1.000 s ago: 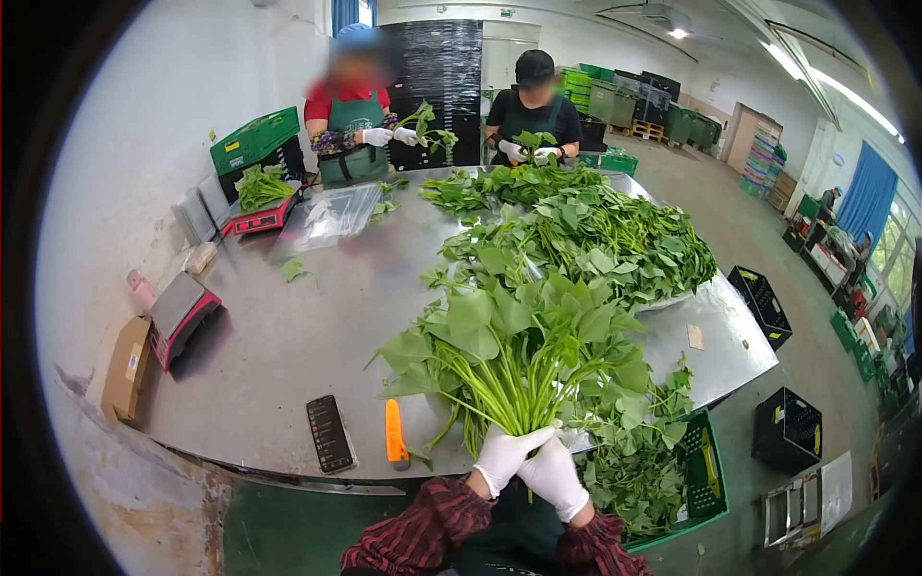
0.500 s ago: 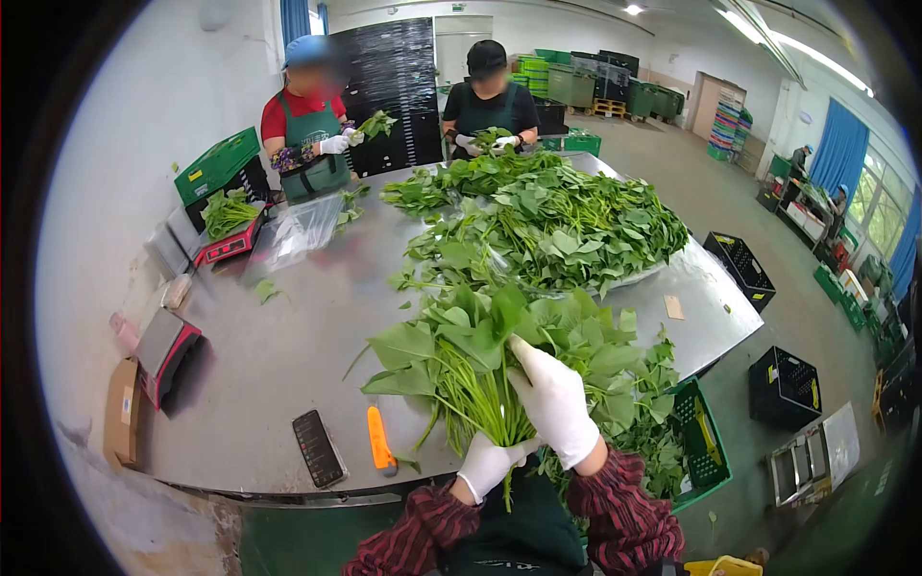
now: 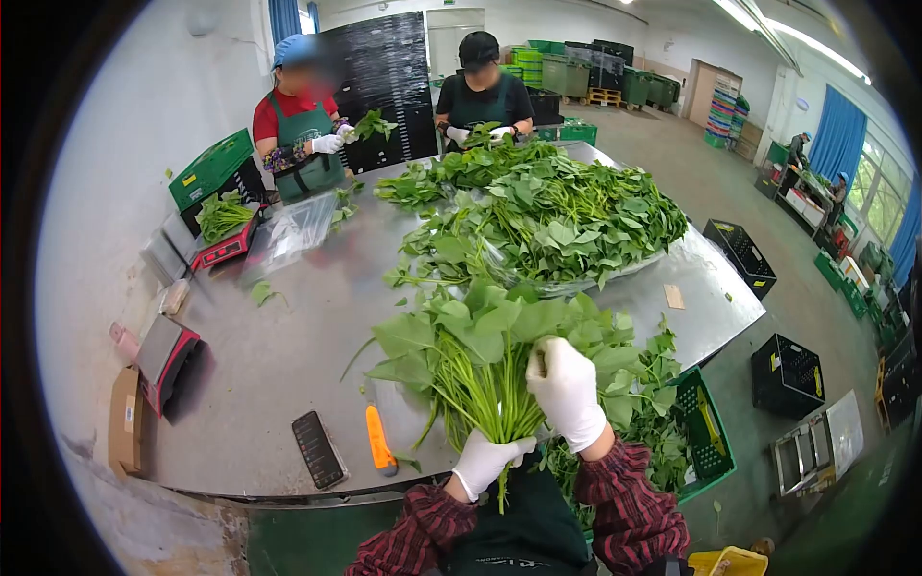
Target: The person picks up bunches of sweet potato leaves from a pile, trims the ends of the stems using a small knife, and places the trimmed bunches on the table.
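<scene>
My left hand (image 3: 488, 464), in a white glove, is closed around the lower stems of a bunch of leafy greens (image 3: 490, 384). The stems fan upward, with broad leaves at the top and a few stem ends poking out below the fist. My right hand (image 3: 569, 392), also gloved, is at the right side of the bunch with its fingers curled together. What is in those fingers, if anything, is hidden. Just beyond the bunch lies a large heap of the same greens (image 3: 567, 216) on the metal table (image 3: 317, 346).
A phone (image 3: 319, 449) and an orange-handled cutter (image 3: 380, 442) lie near the table's front edge. A green crate (image 3: 706, 442) with greens stands at my right. Scales (image 3: 223, 252) are on the left. Two co-workers (image 3: 305, 130) handle greens across the table.
My right hand has moved slightly right and down from the upper leaves, and its fingers have curled in. My left hand still grips the stems.
</scene>
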A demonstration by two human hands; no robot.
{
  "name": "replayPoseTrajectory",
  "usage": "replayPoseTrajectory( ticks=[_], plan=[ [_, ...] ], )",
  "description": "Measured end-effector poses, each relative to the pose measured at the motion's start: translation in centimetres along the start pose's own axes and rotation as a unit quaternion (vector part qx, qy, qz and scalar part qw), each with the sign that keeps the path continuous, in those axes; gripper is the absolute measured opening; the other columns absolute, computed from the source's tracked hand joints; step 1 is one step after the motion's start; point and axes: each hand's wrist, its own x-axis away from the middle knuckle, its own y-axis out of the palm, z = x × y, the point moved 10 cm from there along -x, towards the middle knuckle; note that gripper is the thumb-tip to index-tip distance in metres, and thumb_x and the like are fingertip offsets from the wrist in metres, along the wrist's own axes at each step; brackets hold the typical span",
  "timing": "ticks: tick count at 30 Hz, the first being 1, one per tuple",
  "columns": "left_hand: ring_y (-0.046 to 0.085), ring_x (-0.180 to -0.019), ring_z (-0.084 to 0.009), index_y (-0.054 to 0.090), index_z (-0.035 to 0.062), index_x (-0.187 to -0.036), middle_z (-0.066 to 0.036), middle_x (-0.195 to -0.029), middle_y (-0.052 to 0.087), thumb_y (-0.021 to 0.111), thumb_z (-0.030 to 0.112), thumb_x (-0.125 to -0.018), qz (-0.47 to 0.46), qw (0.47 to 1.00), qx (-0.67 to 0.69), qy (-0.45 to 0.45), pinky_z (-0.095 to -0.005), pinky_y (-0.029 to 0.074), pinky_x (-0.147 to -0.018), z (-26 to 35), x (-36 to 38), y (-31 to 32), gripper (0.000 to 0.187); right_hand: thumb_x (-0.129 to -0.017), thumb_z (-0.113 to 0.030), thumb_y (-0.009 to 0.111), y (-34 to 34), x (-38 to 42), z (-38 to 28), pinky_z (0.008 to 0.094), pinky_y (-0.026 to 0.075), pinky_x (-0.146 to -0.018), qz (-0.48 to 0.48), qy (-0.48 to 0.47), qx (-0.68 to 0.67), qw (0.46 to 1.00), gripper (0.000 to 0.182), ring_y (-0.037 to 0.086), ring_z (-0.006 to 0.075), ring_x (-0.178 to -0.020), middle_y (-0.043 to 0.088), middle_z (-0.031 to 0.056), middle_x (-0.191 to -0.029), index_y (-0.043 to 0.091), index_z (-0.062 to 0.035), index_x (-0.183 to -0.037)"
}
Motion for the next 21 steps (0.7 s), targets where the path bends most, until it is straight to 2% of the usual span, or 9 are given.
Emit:
replayPoseTrajectory(
  ticks=[2, 4, 6, 8, 11, 14, 16, 18, 21],
  plan=[
    [0.05, -0.052, -0.0083, 0.06, 0.002, -0.087, -0.001, -0.069, 0.058, 0.065, 0.003, -0.077, 0.0, 1.0, 0.003, -0.002, -0.0225, 0.04, -0.049, 0.0, 0.0, -0.1, 0.012, -0.077, -0.001, 0.063, -2.3, -0.3, -0.7, 0.0311, 0.047, -0.051, 0.08, -0.016, 0.023, 0.996, 0.01, 0.059, 0.0255, -0.056, 0.06, 0.0129, -0.074, 0.056, -0.0018, -0.084],
    [0.05, -0.052, -0.0081, 0.06, 0.0021, -0.087, -0.001, -0.069, 0.058, 0.065, 0.003, -0.077, 0.003, 1.0, 0.006, -0.004, -0.0224, 0.04, -0.049, -0.1, -0.1, -0.5, 0.011, -0.082, -0.004, 0.062, -4.5, 0.1, 1.1, 0.025, 0.043, -0.044, 0.101, 0.154, -0.196, 0.963, 0.008, 0.055, 0.0142, -0.046, 0.062, 0.0087, -0.075, 0.054, -0.0003, -0.082],
    [0.05, -0.052, -0.0077, 0.061, 0.0022, -0.088, -0.001, -0.069, 0.058, 0.064, 0.003, -0.078, -0.005, 1.0, 0.019, 0.01, -0.0222, 0.04, -0.049, -0.2, -0.2, -0.9, 0.01, -0.086, -0.01, 0.061, -8.9, 0.5, 1.4, 0.0199, 0.037, -0.039, 0.223, 0.261, -0.247, 0.906, 0.014, 0.049, 0.0058, -0.042, 0.06, 0.0048, -0.069, 0.053, 0.001, -0.08],
    [0.05, -0.053, -0.0075, 0.061, 0.0022, -0.088, -0.001, -0.069, 0.058, 0.064, 0.003, -0.078, 0.0, 1.0, 0.027, 0.014, -0.0221, 0.04, -0.049, -0.1, -0.1, -1.3, 0.011, -0.086, -0.014, 0.062, -11.9, 2.2, 5.6, 0.0221, 0.034, -0.039, 0.25, 0.341, -0.203, 0.883, 0.022, 0.046, 0.0072, -0.041, 0.057, 0.005, -0.06, 0.054, 0.002, -0.073],
    [0.05, -0.053, -0.008, 0.06, 0.0018, -0.086, -0.001, -0.069, 0.058, 0.065, 0.003, -0.078, 0.014, 0.999, 0.036, 0.02, -0.0221, 0.04, -0.05, 0.3, -0.2, -1.6, 0.01, -0.083, -0.014, 0.065, -13.4, 1.4, 7.1, 0.0283, 0.037, -0.043, 0.094, 0.271, 0.153, 0.946, 0.027, 0.042, 0.0145, -0.041, 0.051, 0.0082, -0.055, 0.054, 0.0026, -0.064],
    [0.051, -0.053, -0.0086, 0.058, 0.0017, -0.085, -0.002, -0.068, 0.058, 0.065, 0.002, -0.077, 0.021, 0.999, 0.028, 0.016, -0.0223, 0.04, -0.05, 0.3, -0.4, -1.3, 0.011, -0.083, -0.011, 0.063, -10.4, 2.7, 5.2, 0.028, 0.041, -0.048, 0.087, 0.257, -0.046, 0.961, 0.015, 0.05, 0.0152, -0.048, 0.054, 0.0098, -0.06, 0.06, 0.0004, -0.074],
    [0.052, -0.054, -0.0086, 0.058, 0.0019, -0.086, -0.002, -0.068, 0.057, 0.065, 0.002, -0.077, 0.02, 1.0, 0.015, 0.01, -0.0224, 0.04, -0.05, 0.1, -0.3, -1.1, 0.011, -0.082, -0.006, 0.06, -6.4, 1.3, 0.1, 0.0285, 0.046, -0.054, -0.001, 0.146, -0.143, 0.979, 0.008, 0.058, 0.0182, -0.058, 0.058, 0.0117, -0.068, 0.063, -0.0022, -0.089],
    [0.05, -0.053, -0.0081, 0.06, 0.0016, -0.088, 0.0, -0.07, 0.058, 0.066, 0.004, -0.078, 0.03, 0.999, -0.011, -0.003, -0.0229, 0.041, -0.05, -0.3, -0.4, -1.0, 0.012, -0.082, -0.004, 0.058, -2.8, 1.0, -2.6, 0.0299, 0.045, -0.051, -0.054, 0.008, -0.097, 0.994, 0.016, 0.058, 0.0244, -0.058, 0.06, 0.0137, -0.074, 0.063, -0.0009, -0.098],
    [0.05, -0.054, -0.0085, 0.06, 0.001, -0.088, -0.001, -0.072, 0.059, 0.067, 0.005, -0.077, 0.049, 0.997, -0.061, -0.02, -0.0234, 0.041, -0.049, 0.1, 0.2, -0.9, 0.014, -0.081, -0.002, 0.057, 1.1, 0.6, -1.8, 0.0341, 0.05, -0.062, -0.133, 0.051, -0.034, 0.989, 0.025, 0.062, 0.0324, -0.074, 0.062, 0.0174, -0.085, 0.061, -0.003, -0.105]
  ],
)
